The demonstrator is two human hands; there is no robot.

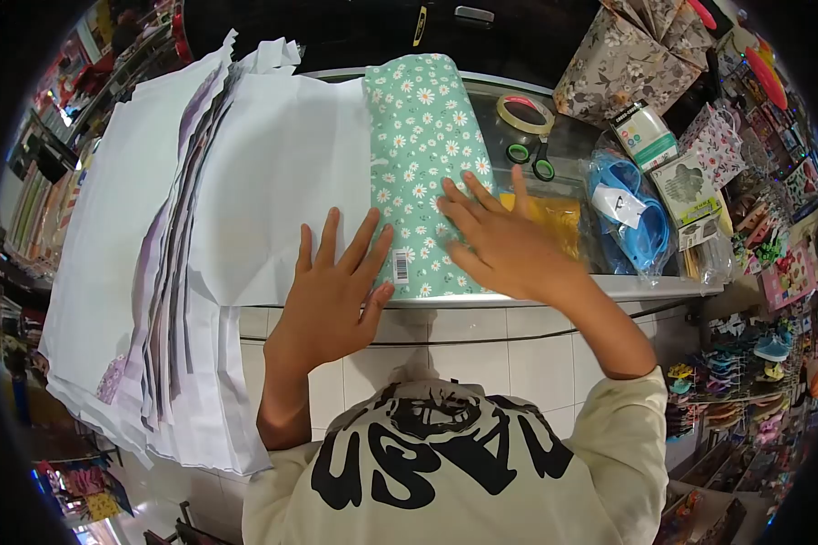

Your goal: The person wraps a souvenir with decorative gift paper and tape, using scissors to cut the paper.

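A folded sheet of green wrapping paper [420, 127] with white daisies lies on the counter, its barcode label [401, 266] near the front edge. My left hand [332, 286] is spread over the white sheet [277, 182] beside it, fingertips reaching the green paper's left edge. Across the right side of the daisy paper rests my right hand [500, 232], fingers apart and nothing gripped. Beyond it are a roll of tape [524, 115] and scissors [540, 162] with black and green handles. A yellow packet [554, 222] lies just right of my right hand.
A thick stack of large paper sheets [109, 227] covers the left side and hangs over the front edge. On the right are blue items in plastic [629, 209], small boxed goods [645, 136] and a floral paper package [631, 64]. A yellow cutter [420, 25] lies at the back.
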